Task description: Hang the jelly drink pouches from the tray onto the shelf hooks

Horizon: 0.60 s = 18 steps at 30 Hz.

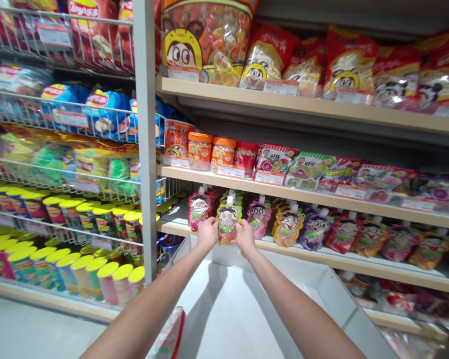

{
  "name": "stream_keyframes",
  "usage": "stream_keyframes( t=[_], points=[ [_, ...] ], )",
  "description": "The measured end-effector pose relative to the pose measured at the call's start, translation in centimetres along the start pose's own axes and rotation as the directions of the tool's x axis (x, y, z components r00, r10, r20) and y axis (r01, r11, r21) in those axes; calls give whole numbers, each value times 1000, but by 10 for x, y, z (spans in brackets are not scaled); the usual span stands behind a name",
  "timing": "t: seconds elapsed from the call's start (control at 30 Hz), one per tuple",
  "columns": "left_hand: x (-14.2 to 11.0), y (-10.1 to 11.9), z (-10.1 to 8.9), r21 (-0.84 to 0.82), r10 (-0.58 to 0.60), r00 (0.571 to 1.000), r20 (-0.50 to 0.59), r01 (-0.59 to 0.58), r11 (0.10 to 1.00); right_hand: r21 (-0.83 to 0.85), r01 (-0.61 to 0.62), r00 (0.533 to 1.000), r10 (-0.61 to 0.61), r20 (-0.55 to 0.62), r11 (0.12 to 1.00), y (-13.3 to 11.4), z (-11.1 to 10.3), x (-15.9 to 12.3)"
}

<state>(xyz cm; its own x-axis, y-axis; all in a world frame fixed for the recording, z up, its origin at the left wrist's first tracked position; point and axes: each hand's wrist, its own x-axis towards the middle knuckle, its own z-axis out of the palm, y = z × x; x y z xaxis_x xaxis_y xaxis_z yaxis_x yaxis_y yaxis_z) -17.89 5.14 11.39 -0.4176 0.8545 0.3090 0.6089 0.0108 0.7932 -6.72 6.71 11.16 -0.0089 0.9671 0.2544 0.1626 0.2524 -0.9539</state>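
Both arms reach forward to the third wooden shelf point(322, 254) of a shop rack, where a row of soft spouted drink pouches stands upright along the front edge. The left hand point(207, 234) and the right hand point(245, 238) are clamped on one of them together: a yellow-green cartoon-face pouch with a white screw cap point(228, 219), pinched at its lower corners, left hand on its left side, right hand on its right. The pouch sits upright at the shelf's front edge, in line with the others.

Just beside it on the left stands a red pouch with the same cartoon face point(198, 208), partly covered by the left hand. To the right comes a pink pouch point(259, 215), then an orange pouch point(287, 227) and a purple pouch point(315, 230), with more red and orange ones beyond.

One shelf up stand orange-lidded clear plastic jars of snacks point(199, 150), with flat colourful packets beside them. On the top shelf are large red snack bags point(348, 61). To the left of the grey metal upright post point(146, 139), wire racks hold blue crisp bags point(65, 99) and rows of yellow-lidded crisp tubes point(78, 271). Below the arms lies a pale grey open bin point(322, 284).
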Motion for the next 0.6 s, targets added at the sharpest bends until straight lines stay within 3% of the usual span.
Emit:
stream_keyframes(
  t=[0.2, 0.53, 0.6],
  points=[
    [15, 4, 3, 129, 13, 1000, -5, -12, 992, 9, -6, 999, 7, -44, 1000, 10, 5, 22],
    [34, 4, 14, 140, -4, 1000, -25, 8, 990, -71, 95, 987, -103, -123, 993, 32, 15, 53],
    [35, 4, 14, 136, -7, 1000, -25, 10, 991, -76, 111, 989, -117, -91, 991, 35, 17, 56]
  ],
)
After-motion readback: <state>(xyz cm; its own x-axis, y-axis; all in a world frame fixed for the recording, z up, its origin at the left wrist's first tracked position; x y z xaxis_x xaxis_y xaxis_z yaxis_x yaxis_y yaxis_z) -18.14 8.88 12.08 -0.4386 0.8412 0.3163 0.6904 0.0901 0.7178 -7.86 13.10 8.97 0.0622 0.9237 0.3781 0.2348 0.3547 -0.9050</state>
